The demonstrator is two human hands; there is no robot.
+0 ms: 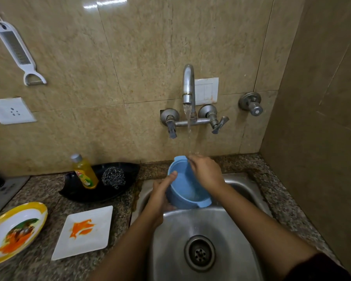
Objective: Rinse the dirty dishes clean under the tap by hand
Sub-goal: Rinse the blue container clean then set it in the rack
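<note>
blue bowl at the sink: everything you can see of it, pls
The blue bowl looks like matte plastic: round, deep, with two small lug handles on opposite sides of the rim. It is held tilted above the sink, mouth facing up and toward the camera, below the running tap. The left hand grips its left wall, thumb over the rim. The right hand lies across the far rim, grip unclear. The inside looks wet, with no residue visible.
</note>
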